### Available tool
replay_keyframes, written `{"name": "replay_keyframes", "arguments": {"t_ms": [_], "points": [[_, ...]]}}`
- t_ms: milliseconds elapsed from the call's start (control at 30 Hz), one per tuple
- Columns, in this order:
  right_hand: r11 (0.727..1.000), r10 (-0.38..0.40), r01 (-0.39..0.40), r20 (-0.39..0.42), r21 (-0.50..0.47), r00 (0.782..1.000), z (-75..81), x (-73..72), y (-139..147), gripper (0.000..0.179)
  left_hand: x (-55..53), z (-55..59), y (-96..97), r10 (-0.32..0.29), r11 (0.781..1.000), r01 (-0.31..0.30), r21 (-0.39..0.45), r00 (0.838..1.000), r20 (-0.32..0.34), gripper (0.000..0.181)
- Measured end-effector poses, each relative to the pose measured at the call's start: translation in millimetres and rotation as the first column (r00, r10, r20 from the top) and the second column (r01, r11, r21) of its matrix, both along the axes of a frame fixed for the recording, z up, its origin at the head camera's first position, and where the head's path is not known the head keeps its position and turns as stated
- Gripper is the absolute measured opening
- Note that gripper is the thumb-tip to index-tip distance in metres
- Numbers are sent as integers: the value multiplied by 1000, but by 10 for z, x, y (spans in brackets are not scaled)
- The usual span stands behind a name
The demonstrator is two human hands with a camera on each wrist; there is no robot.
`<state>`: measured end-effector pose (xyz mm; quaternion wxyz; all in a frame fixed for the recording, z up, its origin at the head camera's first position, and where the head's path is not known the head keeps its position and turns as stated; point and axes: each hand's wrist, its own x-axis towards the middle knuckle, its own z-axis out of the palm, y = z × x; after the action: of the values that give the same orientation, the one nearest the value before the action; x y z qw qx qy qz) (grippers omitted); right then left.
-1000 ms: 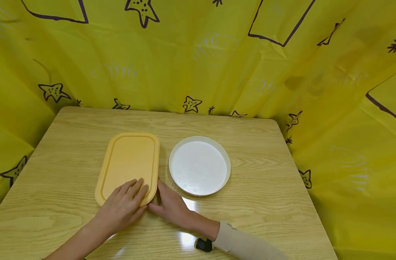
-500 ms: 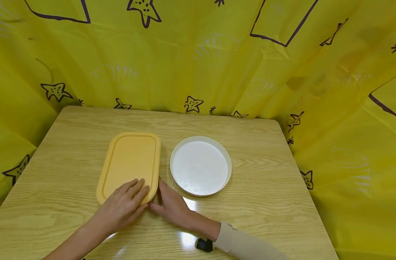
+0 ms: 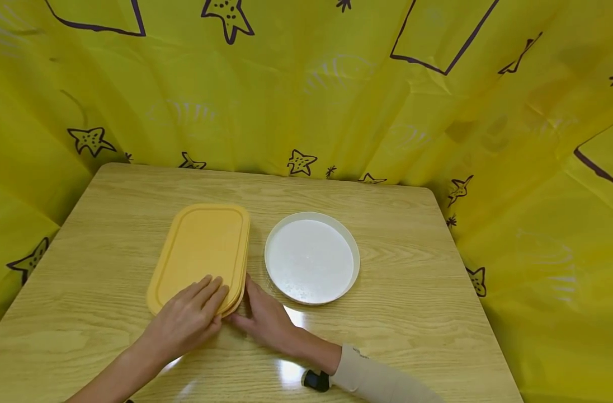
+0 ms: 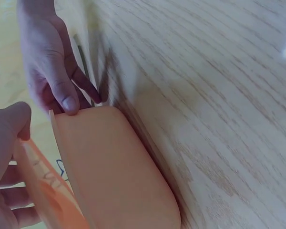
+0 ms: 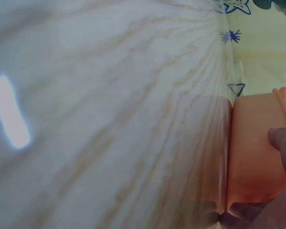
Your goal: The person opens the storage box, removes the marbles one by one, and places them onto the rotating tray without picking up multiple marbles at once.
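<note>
An orange-yellow rectangular lid (image 3: 203, 246) lies over a box of the same colour (image 4: 117, 162) on the table's left half. My left hand (image 3: 185, 313) pinches the lid's near edge, fingers across its top and thumb below. In the left wrist view, a gap shows between lid and box at this end, and the lid slants away from the rim. My right hand (image 3: 266, 322) holds the box's near right corner from the side. Its thumb (image 4: 64, 95) presses near the rim, and other fingers (image 5: 245, 212) sit low by the tabletop.
A round white shallow tray (image 3: 309, 260) with a raised rim stands right of the box, close to my right hand. Under both is a wood-grain table (image 3: 412, 313). A yellow patterned curtain (image 3: 266, 95) hangs behind and along the sides.
The lid's near edge has come up off the box with my left hand, opening a gap at the near right corner. My right hand has stayed at the box.
</note>
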<state>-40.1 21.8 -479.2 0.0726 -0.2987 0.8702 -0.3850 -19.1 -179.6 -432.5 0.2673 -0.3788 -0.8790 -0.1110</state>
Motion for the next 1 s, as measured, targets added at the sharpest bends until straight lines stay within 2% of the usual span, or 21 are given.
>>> {"name": "replay_keyframes", "arguments": {"t_ms": [200,400,567,733,1000], "points": [[1000,5,-5,-8,-4,1000,5,-3,3,92,4,16,3,7,1000,-8,-5,996,-84,52],[1000,-16,16,13,5,1000,9,-8,-4,95,-19,47,-29,-17,1000,20,20,993,-118,49],[1000,-27,27,15,11,1000,1,-14,-16,92,-46,152,-94,-44,999,47,20,992,-117,48],[999,-36,36,18,19,999,-16,-13,-27,89,-61,273,-159,-37,999,38,7,992,-122,44],[1000,-27,27,19,14,999,-6,-14,-16,89,-117,501,-227,-31,995,46,93,988,-149,40]]}}
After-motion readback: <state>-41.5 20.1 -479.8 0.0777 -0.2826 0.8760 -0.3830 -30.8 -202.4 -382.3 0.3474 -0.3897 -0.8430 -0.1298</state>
